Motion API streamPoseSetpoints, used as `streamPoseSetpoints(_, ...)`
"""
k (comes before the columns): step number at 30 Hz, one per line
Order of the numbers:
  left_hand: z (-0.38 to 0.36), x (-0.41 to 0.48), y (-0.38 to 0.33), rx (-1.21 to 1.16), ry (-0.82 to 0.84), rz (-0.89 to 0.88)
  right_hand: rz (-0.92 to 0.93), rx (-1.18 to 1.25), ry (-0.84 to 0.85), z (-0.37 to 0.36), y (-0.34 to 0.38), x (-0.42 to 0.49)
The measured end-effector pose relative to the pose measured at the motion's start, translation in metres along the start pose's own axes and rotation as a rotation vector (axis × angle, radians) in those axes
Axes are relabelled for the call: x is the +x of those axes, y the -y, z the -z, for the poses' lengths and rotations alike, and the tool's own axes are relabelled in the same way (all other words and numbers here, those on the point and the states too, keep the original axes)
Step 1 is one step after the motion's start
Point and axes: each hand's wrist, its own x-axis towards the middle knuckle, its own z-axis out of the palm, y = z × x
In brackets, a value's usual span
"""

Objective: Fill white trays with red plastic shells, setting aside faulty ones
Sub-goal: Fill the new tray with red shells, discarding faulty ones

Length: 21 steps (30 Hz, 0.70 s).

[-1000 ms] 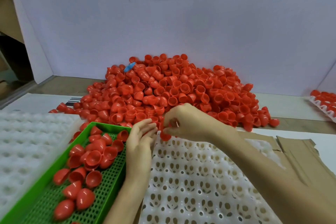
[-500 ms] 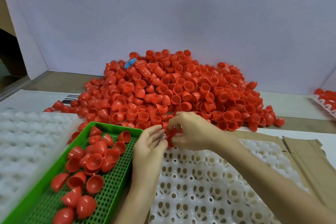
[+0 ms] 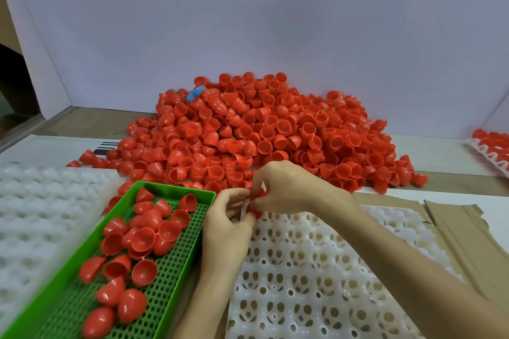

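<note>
Since the earlier frame your left hand [image 3: 228, 224] has curled its fingers, closing on your right hand [image 3: 289, 187]. Both pinch a red shell [image 3: 256, 212] over the far-left corner of the white tray [image 3: 303, 270], beside the shell pile [image 3: 275, 132].

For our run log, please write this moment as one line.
right hand pinches red shell at white tray far-left corner | left hand touching there, grip unclear | green basket holds other shells

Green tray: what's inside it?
Red shells lie jumbled on the perforated floor of the green tray, some rim up, some dome up. Its near end runs out of frame, so anything there is unseen.
</note>
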Motion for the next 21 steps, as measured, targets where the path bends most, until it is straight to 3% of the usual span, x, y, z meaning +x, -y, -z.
streamPoseSetpoints(9, -0.001, 0.000, -0.002, -0.054, -0.004, 0.008, -0.022, -0.018, -0.045, -0.011, 0.003, -0.005)
streamPoseSetpoints(21, 0.000, -0.003, -0.001, -0.096, -0.021, 0.040, 0.050, 0.190, 0.097, 0.016, -0.007, -0.028)
